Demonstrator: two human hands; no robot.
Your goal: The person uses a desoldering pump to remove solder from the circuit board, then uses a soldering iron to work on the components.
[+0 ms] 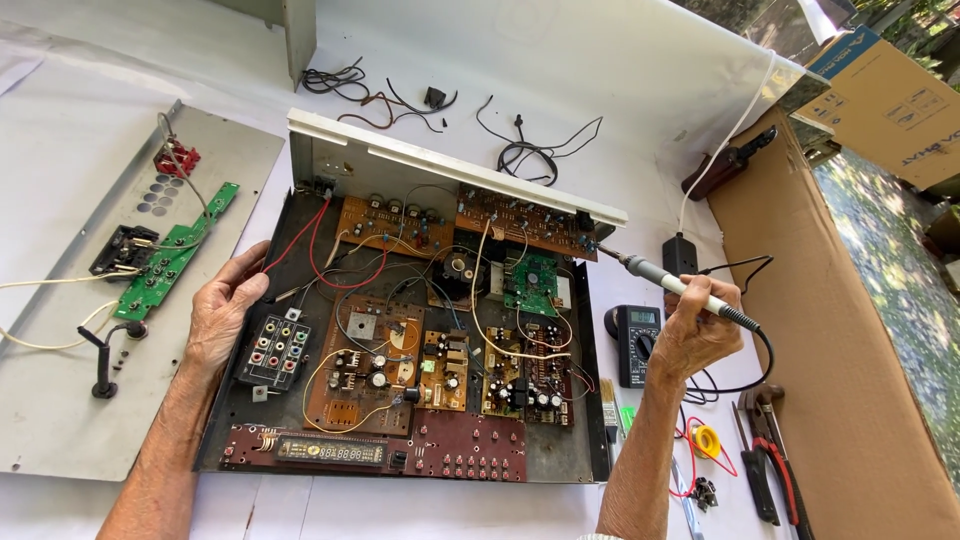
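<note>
Far left of frame, we see grey metal panel [70, 400] lying flat with green board [170, 255].

Middle — open amplifier chassis [240, 400], boards up so we can reach them.

Left hand [222, 315], fingers spread, presses chassis edge, likely to steady it.

Right hand [695, 330] closed around soldering iron [680, 287], tip at upper-right board.

Upper right corner — brown cardboard box [890, 105], blue label strip.

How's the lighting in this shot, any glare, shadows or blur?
Head view: bright daylight, the white sheet near blown out at top; dappled leaf shadows on the ground at right; open chassis and both hands sharp, left hand and right hand on the soldering iron; edges bend slightly from the wide lens.
</note>
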